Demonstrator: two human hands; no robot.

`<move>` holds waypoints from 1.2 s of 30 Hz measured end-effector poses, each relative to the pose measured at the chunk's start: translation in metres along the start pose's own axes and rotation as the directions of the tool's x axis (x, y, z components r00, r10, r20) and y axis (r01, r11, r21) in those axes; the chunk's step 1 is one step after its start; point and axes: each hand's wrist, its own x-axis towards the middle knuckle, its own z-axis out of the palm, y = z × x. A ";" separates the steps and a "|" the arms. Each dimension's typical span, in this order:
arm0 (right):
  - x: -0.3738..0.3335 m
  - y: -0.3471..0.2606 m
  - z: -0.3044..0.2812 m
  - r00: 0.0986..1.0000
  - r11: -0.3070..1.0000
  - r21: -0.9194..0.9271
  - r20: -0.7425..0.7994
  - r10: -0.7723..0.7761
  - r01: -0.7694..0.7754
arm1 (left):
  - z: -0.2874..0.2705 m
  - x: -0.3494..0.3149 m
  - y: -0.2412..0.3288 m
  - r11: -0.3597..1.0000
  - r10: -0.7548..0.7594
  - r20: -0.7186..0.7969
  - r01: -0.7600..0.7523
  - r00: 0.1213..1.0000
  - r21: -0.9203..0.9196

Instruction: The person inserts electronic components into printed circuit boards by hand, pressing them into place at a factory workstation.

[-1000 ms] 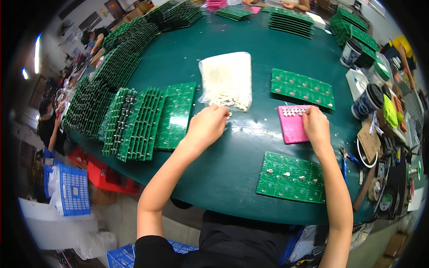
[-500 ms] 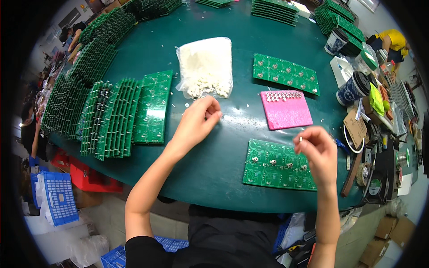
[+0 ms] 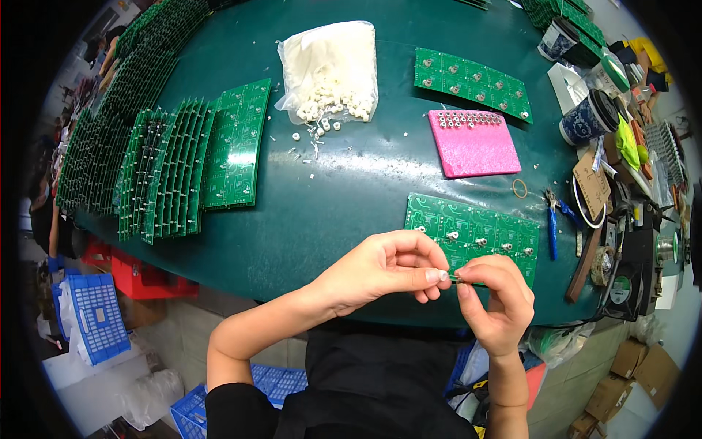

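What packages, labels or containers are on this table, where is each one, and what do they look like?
Clear plastic bag: top centre, lying flat and open, small white parts spilling out.
Patterned cup: right side, round, blue and white, dark lid.
Second cup: top right, similar, dark lid.
Brown card tag: right edge, flat, writing too small to tell.
Cardboard boxes: floor, lower right, plain brown.
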 end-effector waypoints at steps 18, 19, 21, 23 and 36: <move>-0.015 0.019 0.036 0.990 0.975 -0.199 0.073 0.117 -0.101 | -0.031 -0.027 -0.021 -0.032 0.540 0.141 -0.147 0.830 0.989; -0.015 0.020 0.038 0.990 0.972 -0.217 0.083 0.111 -0.091 | -0.032 -0.027 -0.024 -0.032 0.542 0.156 -0.165 0.826 0.986; -0.015 0.020 0.040 0.990 0.969 -0.234 0.098 0.102 -0.077 | -0.034 -0.025 -0.028 -0.070 0.561 0.193 -0.186 0.805 0.980; -0.014 0.019 0.041 0.987 0.968 -0.224 0.086 0.133 -0.111 | -0.035 -0.022 -0.029 -0.086 0.568 0.205 -0.190 0.797 0.978; -0.015 0.021 0.040 0.987 0.968 -0.227 0.095 0.126 -0.102 | -0.039 -0.016 -0.030 -0.155 0.593 0.271 -0.222 0.758 0.963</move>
